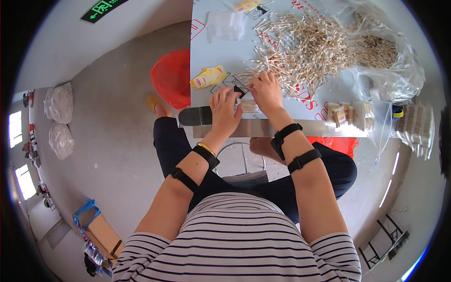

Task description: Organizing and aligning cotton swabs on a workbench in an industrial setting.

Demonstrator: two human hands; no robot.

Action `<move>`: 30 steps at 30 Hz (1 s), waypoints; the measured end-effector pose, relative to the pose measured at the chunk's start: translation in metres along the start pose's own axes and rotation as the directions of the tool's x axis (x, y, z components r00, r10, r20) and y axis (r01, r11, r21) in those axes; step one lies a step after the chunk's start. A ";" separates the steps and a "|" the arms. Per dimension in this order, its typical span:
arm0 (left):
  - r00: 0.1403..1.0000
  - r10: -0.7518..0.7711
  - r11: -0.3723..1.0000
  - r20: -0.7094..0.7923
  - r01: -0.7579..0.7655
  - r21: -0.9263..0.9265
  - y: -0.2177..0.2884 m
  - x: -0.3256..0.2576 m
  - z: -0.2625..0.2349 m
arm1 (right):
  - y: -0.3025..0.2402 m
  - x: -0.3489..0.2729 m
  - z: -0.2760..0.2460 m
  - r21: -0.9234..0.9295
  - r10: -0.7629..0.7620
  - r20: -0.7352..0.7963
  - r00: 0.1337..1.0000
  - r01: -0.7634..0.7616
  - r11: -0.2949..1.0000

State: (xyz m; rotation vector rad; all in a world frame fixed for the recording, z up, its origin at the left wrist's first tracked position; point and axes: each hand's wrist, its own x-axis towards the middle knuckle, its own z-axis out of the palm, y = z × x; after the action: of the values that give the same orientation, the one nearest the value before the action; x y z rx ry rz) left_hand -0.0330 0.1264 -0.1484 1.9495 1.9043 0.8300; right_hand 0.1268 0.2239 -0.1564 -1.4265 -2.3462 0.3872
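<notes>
head view, left hand (225, 112), right hand (267, 94), cotton swabs (249, 106) between them

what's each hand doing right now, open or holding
Left hand: open, loosely curled beside a row of thin, white-tipped cotton swabs.
Right hand: fingers bent; grip cannot be told.

where the dark rounded strip (195, 116) ends on the right is hidden by the left hand (224, 111). what the fingertips of the right hand (266, 95) touch is too small to tell. the table's (218, 54) far edge is cut off.
</notes>
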 end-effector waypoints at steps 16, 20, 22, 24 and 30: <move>0.999 0.039 0.997 -0.002 -0.039 0.061 -0.017 -0.005 0.003 | 0.012 -0.044 -0.021 0.157 0.115 -0.070 0.991 -0.103 0.982; 0.999 0.048 0.996 0.012 -0.049 0.079 -0.014 -0.006 0.002 | 0.010 -0.035 -0.015 0.182 0.092 -0.093 0.991 -0.074 0.981; 0.999 0.047 0.996 0.010 -0.048 0.081 -0.013 -0.007 0.001 | 0.012 -0.031 -0.012 0.171 0.080 -0.083 0.993 -0.065 0.983; 0.999 0.042 0.996 0.003 -0.042 0.077 -0.013 -0.008 0.001 | 0.013 -0.028 -0.010 0.148 0.023 -0.090 0.996 -0.010 0.989; 0.998 0.006 0.998 -0.060 -0.003 0.058 -0.021 0.010 0.002 | 0.012 -0.022 -0.013 0.188 0.080 -0.107 0.991 -0.059 0.980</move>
State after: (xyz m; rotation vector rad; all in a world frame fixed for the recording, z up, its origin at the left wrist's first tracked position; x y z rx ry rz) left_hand -0.0486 0.1379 -0.1604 1.9841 1.9798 0.8528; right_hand 0.1511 0.2103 -0.1528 -1.4066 -2.1154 0.5143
